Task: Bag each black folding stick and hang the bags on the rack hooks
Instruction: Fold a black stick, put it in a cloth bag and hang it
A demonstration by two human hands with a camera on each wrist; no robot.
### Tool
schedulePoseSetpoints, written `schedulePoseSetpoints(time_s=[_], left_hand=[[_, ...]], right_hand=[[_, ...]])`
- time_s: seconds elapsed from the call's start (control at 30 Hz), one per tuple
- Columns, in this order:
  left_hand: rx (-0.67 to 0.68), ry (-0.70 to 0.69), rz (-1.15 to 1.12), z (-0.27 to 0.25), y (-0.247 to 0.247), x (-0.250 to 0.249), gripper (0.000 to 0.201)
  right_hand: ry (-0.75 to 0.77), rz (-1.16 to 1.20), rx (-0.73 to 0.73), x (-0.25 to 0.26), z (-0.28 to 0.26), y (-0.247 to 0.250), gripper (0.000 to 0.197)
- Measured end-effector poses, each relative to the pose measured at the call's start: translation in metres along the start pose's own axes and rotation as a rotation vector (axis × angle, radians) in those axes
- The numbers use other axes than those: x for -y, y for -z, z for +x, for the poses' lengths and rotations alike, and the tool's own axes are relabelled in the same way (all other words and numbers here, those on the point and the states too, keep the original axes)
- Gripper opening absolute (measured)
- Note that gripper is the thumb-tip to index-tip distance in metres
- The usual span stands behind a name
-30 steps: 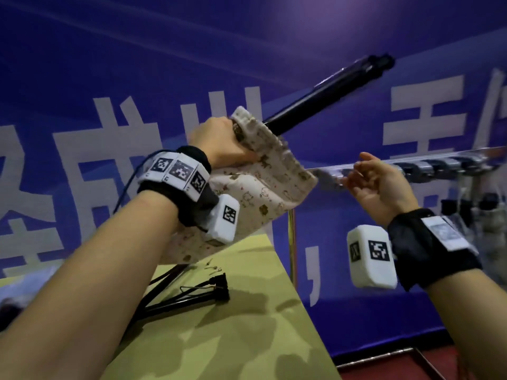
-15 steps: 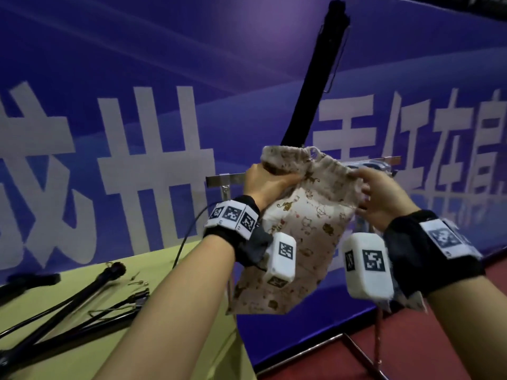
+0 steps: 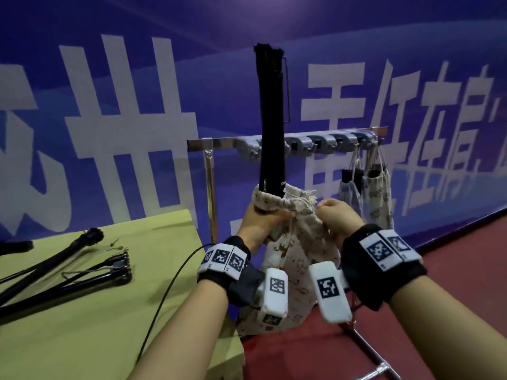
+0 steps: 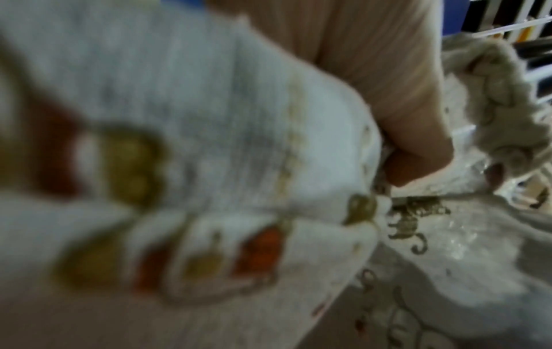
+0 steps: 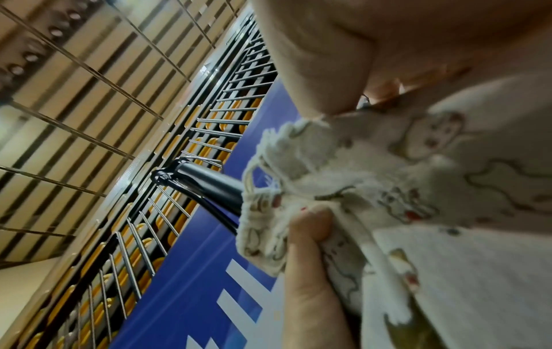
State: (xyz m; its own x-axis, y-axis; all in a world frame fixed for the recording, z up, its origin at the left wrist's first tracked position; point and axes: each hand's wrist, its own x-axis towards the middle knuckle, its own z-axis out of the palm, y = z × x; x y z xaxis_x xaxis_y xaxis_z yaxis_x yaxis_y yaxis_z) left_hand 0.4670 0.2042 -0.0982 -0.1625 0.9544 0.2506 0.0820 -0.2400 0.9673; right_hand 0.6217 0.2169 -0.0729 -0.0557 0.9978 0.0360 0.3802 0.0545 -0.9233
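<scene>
A black folding stick (image 3: 271, 119) stands upright out of a cream printed drawstring bag (image 3: 296, 250) held in front of the rack. My left hand (image 3: 259, 223) grips the bag's gathered mouth around the stick. My right hand (image 3: 333, 215) pinches the bunched fabric and drawstring on the mouth's right side. The right wrist view has the stick (image 5: 206, 181) poking out of the bag's mouth (image 5: 269, 205), with a thumb (image 5: 310, 231) on the cloth. The left wrist view is mostly blurred bag cloth (image 4: 209, 141). The rack bar (image 3: 315, 139) carries grey hooks.
Two filled bags (image 3: 365, 190) hang from hooks at the rack's right end. More black folding sticks (image 3: 63, 267) lie on the yellow-green table (image 3: 82, 325) at left, whose corner is close to my left wrist. The rack's metal post (image 3: 211, 187) and foot (image 3: 370, 360) stand over red floor.
The bag and stick have swung from tilted to upright and lower, in front of the rack. My right hand came in and took hold of the mouth, which is now more gathered.
</scene>
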Motion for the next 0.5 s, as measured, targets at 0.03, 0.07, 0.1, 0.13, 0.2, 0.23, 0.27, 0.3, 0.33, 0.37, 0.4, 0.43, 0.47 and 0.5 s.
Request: schedulePoseSetpoints(time_s=[0.03,0.07,0.1,0.13,0.2,0.23,0.27,0.3,0.33,0.37,0.4,0.43,0.47,0.5], left_hand=[[0.0,-0.009,-0.01,-0.004,0.0,0.004,0.02],[-0.007,-0.014,-0.025,-0.005,0.001,0.009,0.027],[-0.015,-0.021,-0.037,-0.007,0.003,0.012,0.032],[-0.021,-0.033,-0.05,-0.008,0.004,0.017,0.033],[-0.029,-0.041,-0.058,-0.006,0.006,0.027,0.033],[-0.032,-0.04,-0.052,-0.006,0.007,0.03,0.031],[-0.045,-0.042,-0.054,-0.005,0.008,0.032,0.028],[-0.053,-0.044,-0.052,-0.005,0.008,0.034,0.027],[-0.052,-0.047,-0.071,-0.005,0.009,0.034,0.026],[-0.04,-0.053,-0.087,-0.007,0.009,0.033,0.03],[-0.023,-0.072,-0.093,-0.008,0.01,0.032,0.041],[-0.003,-0.084,-0.094,-0.01,0.011,0.031,0.055],[0.01,-0.089,-0.096,-0.009,0.01,0.032,0.063],[0.02,-0.11,-0.103,-0.011,0.011,0.032,0.066]], right_hand=[[0.001,-0.005,0.011,-0.006,-0.001,-0.005,0.034],[-0.009,-0.027,0.047,-0.01,-0.003,-0.01,0.031],[-0.025,-0.052,0.086,-0.012,-0.004,-0.015,0.025],[-0.036,-0.065,0.112,-0.013,-0.008,-0.02,0.013],[-0.079,-0.104,0.133,-0.019,-0.007,-0.023,0.032],[-0.107,-0.15,0.15,-0.022,-0.006,-0.025,0.046],[-0.117,-0.199,0.17,-0.024,-0.008,-0.027,0.053],[-0.135,-0.232,0.189,-0.029,-0.007,-0.03,0.056],[-0.151,-0.238,0.187,-0.033,-0.007,-0.032,0.057],[-0.153,-0.252,0.187,-0.039,-0.005,-0.035,0.06],[-0.161,-0.246,0.192,-0.043,-0.005,-0.037,0.064],[-0.164,-0.24,0.205,-0.045,-0.007,-0.04,0.066],[-0.137,-0.24,0.214,-0.051,-0.003,-0.041,0.066],[-0.136,-0.182,0.205,-0.052,-0.004,-0.042,0.059]])
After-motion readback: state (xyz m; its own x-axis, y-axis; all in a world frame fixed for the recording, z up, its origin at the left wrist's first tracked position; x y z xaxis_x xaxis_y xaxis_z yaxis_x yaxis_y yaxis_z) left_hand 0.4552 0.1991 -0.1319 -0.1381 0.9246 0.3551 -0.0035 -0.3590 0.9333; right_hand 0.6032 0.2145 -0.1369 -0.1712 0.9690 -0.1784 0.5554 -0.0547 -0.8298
